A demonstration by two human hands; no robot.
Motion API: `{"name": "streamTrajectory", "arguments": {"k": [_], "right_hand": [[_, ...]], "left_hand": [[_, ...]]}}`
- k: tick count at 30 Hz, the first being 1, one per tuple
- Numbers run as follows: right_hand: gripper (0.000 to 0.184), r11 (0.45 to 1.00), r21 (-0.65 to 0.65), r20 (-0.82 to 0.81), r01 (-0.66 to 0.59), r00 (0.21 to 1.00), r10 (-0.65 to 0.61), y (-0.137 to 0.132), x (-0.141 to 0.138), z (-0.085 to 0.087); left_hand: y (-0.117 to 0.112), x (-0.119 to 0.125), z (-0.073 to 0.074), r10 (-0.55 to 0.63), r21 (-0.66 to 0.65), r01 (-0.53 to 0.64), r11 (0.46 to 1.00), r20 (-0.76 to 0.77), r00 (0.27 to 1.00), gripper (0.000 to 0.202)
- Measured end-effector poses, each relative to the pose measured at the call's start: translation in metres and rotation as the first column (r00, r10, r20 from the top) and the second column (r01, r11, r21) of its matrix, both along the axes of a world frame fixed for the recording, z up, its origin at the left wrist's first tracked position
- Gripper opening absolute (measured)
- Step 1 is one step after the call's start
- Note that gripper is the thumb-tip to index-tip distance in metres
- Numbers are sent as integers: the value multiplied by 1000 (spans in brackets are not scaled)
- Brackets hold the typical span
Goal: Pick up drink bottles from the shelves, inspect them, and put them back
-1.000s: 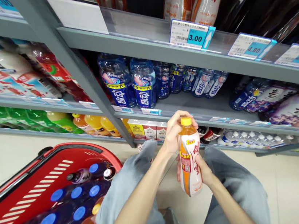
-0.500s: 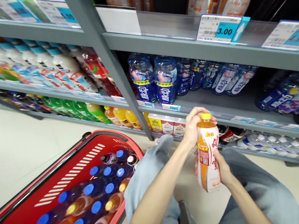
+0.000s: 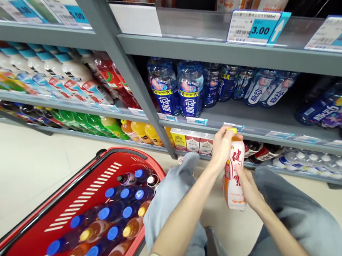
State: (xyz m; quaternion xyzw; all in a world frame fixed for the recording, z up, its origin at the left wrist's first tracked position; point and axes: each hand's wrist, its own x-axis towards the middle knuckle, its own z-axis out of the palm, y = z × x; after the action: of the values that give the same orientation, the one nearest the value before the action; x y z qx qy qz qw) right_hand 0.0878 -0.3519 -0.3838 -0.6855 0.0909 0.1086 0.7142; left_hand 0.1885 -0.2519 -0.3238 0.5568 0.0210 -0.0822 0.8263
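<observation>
I hold a white and orange drink bottle [image 3: 233, 170] with a yellow cap upright in front of the lower shelves. My left hand [image 3: 223, 148] is wrapped round its neck and cap. My right hand [image 3: 247, 186] grips its lower body from behind. The bottle's red lettering faces me. A red shopping basket [image 3: 53, 215] lies on the floor at my left, filled with several bottles with blue and yellow caps [image 3: 113, 219].
Grey shelves [image 3: 199, 55] hold blue-labelled water bottles [image 3: 178, 89], white bottles with blue caps [image 3: 57, 76], green and orange drinks [image 3: 111, 127] and small cartons [image 3: 191, 142]. Price tags [image 3: 257, 26] line the shelf edges. My knees in grey trousers [image 3: 173, 195] are below the hands.
The bottle has been turned in my hands so its red lettering faces me, and it sits slightly lower and closer to the shelf edge. The view shifted left earlier.
</observation>
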Motion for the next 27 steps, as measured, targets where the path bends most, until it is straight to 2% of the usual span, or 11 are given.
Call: {"name": "streamTrajectory", "arguments": {"k": [5,11,16,19,23,27], "right_hand": [[57,1000,-16,42,9,999,-9,3,-1,0],[55,994,-105,98,23,995,-12,0,0,-3],[51,999,-34,69,25,997,-23,-1,0,-9],[52,1000,-19,61,0,998,1,0,0,-9],[54,998,-65,80,21,997,-16,-1,0,-5],[56,993,-114,101,22,995,-11,-1,0,0]], "left_hand": [[0,0,2,-15,39,13,999,48,999,17],[-3,3,-1,10,84,-17,996,94,996,22],[-3,4,2,33,78,-34,996,12,999,20],[-2,2,4,12,41,-12,999,-19,1000,22],[-2,2,1,9,-54,-11,998,-36,999,29],[-2,2,0,17,-63,-20,998,-51,999,29]]}}
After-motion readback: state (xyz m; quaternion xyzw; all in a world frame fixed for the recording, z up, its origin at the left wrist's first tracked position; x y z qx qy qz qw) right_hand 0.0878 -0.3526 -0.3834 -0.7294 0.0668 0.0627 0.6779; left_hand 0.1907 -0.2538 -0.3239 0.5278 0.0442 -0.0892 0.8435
